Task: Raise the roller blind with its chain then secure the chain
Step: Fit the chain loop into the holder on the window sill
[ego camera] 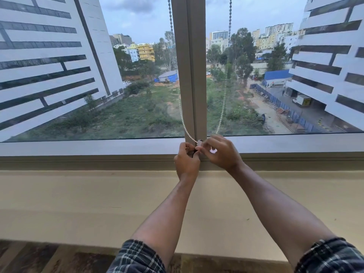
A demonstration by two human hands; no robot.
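Observation:
A white beaded chain (182,117) hangs in a loop on both sides of the window's centre post (190,75), its two strands meeting at the foot of the post. A small white chain holder (200,143) sits there on the frame. My left hand (186,162) is closed around a small dark part just below the holder. My right hand (221,152) pinches the holder and the chain's lower end with thumb and fingers. The roller blind itself is out of view above; the glass is uncovered.
A grey window frame rail (88,147) runs across, with a cream sill wall (78,203) below it. Dark patterned floor (49,261) shows at the bottom. Tall buildings and a green lot lie outside.

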